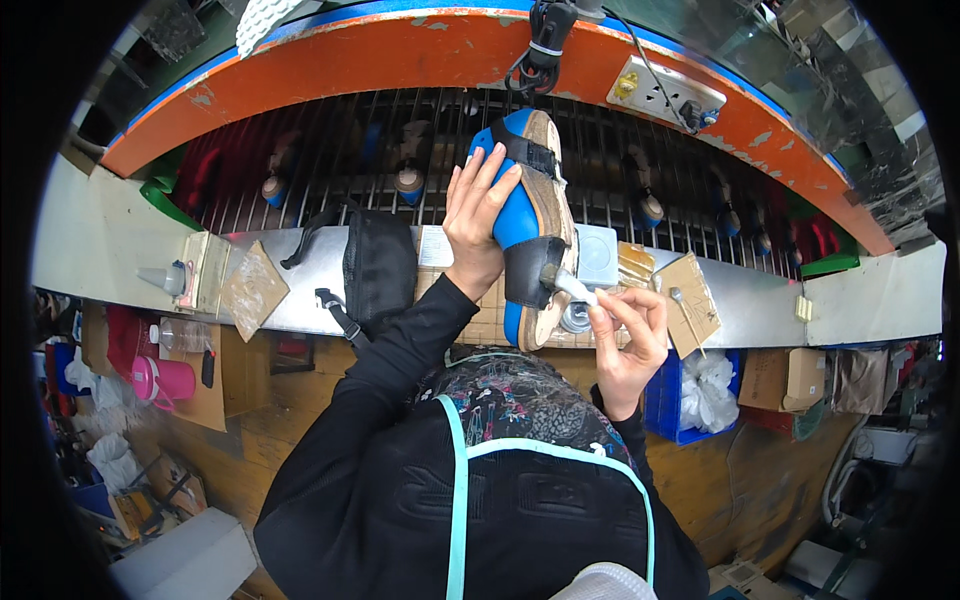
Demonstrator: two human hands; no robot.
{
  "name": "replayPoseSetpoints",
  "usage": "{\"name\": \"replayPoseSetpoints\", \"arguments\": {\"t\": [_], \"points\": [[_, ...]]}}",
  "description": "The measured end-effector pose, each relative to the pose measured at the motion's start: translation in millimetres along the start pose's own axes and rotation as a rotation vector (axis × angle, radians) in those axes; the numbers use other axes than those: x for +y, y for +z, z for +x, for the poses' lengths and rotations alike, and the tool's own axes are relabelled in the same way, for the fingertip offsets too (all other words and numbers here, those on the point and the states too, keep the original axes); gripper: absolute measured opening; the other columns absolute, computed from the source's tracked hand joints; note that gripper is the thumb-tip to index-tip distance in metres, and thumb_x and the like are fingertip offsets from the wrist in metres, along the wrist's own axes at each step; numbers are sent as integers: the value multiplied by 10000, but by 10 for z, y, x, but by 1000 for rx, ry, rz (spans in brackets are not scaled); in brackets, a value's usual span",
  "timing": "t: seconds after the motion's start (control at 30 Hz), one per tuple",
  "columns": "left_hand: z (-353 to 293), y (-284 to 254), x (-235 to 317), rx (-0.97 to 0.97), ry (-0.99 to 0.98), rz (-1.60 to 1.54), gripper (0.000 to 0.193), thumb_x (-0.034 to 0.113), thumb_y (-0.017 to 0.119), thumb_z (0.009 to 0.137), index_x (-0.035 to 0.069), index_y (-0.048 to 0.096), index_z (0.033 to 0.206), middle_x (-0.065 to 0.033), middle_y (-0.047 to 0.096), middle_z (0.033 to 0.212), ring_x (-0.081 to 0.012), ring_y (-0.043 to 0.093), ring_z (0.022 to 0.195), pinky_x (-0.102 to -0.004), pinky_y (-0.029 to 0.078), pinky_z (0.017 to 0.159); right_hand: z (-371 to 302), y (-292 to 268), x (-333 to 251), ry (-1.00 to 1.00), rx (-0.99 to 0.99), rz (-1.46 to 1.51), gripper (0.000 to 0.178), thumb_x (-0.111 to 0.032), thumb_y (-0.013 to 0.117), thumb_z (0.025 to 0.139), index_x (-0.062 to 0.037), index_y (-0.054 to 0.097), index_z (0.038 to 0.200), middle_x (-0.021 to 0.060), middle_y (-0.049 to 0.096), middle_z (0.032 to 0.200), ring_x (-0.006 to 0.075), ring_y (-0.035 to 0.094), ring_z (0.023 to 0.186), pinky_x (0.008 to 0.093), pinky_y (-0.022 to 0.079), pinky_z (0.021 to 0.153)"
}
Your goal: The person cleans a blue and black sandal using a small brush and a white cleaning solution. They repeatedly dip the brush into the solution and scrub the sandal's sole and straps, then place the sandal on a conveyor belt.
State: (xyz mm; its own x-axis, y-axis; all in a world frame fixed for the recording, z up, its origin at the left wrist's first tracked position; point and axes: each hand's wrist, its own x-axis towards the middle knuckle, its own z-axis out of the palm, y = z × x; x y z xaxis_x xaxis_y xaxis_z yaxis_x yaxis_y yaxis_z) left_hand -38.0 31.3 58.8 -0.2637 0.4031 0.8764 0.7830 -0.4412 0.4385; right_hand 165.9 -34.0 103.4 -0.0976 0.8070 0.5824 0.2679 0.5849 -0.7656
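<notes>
Left hand [478, 215] clamped on blue foam sandal [528, 225] with cork-like sole, right hand [630, 335] pinching small brush [568, 283], black pouch [378, 265] at nine o'clock, slatted conveyor [380, 150] at twelve

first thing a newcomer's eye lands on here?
The blue sandal with a cork-coloured sole, held up at centre by the left hand. Next, the right hand pressing a small white brush to the sandal's black strap. Behind both, the orange curved frame arcs across the top over dark metal bars.
</notes>
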Motion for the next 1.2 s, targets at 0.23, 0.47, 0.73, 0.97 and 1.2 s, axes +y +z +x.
{"name": "replayPoseSetpoints", "arguments": {"t": [0.23,0.47,0.73,0.97,1.2], "points": [[40,34,47,-50,-84,-56,500,149,745,731,159,629,1218,-113,563,1347,-366,487,1280,-519,342,1070,-49,-22,-13,-5,-6,-2,202,17,737,788,-5,725,989,72,540,964,145,581,802,243,491,645],[68,109,90,-83,-147,-94,524,146,772,708,137,635,1214,-117,570,1336,-365,488,1279,-524,340,1072,107,-29,117,49,32,135,163,-9,726,805,-1,720,968,73,524,989,140,542,842,247,466,694],[21,143,34,-111,-237,-78,525,87,772,683,112,640,1190,-131,584,1312,-364,512,1251,-517,356,1059,68,-127,45,285,-141,189,156,-5,684,842,48,697,988,62,541,961,132,516,920,241,407,821],[-22,131,-52,-125,-216,-23,547,33,759,662,109,637,1190,-127,581,1315,-365,505,1254,-513,350,1059,0,-66,-14,286,-109,196,176,-30,726,811,4,728,984,57,552,925,138,536,877,243,439,748],[-8,91,-89,-159,-177,34,563,41,767,671,127,632,1210,-119,568,1334,-365,491,1269,-513,338,1070,102,32,43,139,-10,41,181,-15,728,806,-8,728,987,56,548,928,106,534,792,210,429,613]]}}
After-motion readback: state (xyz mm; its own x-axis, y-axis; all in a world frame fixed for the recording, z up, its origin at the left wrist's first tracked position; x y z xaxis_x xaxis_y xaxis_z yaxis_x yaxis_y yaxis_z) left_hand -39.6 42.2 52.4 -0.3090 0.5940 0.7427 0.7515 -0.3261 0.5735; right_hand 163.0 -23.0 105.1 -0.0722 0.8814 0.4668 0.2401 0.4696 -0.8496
